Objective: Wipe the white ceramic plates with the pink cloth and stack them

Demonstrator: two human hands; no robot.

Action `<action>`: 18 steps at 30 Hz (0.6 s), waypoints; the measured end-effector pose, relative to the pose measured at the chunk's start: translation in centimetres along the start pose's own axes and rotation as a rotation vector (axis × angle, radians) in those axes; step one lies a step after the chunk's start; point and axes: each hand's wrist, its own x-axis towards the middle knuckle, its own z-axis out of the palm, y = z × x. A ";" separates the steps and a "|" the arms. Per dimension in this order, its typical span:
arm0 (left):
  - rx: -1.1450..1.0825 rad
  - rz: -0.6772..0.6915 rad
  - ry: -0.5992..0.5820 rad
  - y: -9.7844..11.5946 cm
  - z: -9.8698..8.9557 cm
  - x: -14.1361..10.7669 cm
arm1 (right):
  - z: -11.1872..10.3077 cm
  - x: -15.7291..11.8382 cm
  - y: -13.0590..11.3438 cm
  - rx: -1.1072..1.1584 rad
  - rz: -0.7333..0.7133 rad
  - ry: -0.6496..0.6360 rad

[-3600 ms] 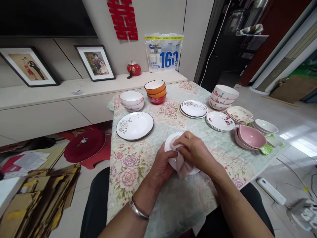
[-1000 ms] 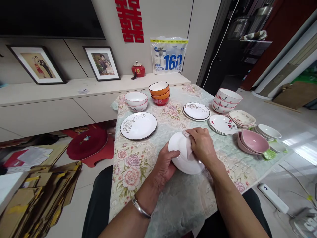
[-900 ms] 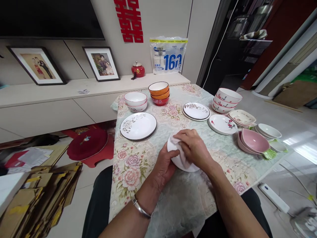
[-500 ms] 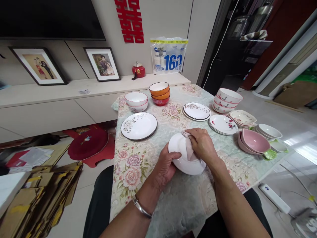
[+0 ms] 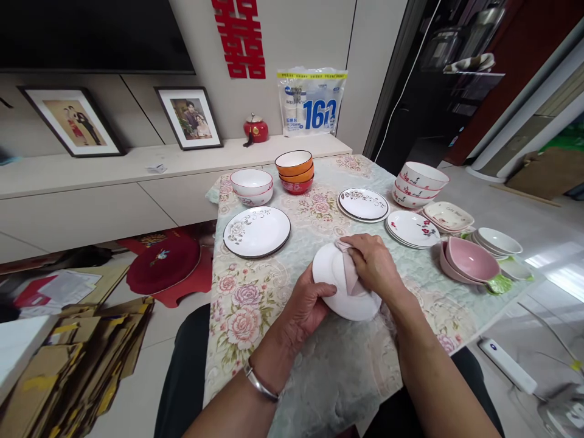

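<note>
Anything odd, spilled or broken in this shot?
No spill or breakage stands out; the white plate in the left hand shows no chip where visible. Only the cardboard looks untidy, piled unevenly at lower left, edges jutting out.

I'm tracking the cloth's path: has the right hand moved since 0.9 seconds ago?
Yes: the right hand has shifted rightward, farther from the unmoved black-rimmed floral plate at the table's left.

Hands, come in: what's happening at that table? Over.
Left hand grips white plate. Right hand holds cloth against it. Orange bowls stand apart, farther back, not in the way.
</note>
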 end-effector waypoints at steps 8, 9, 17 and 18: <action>-0.037 0.066 0.010 -0.1 -0.2 0.3 | -0.4 -0.6 -3.1 0.100 -0.177 -0.046; -0.013 0.071 -0.007 0.0 -0.1 0.2 | -0.4 -0.6 -3.8 0.143 -0.243 -0.067; 0.063 0.018 -0.035 -0.2 -0.3 -0.1 | -0.4 -0.2 -0.8 0.001 -0.062 0.036; 0.054 0.018 -0.029 -0.3 -0.3 0.0 | -0.4 -0.3 -0.2 -0.042 -0.020 0.027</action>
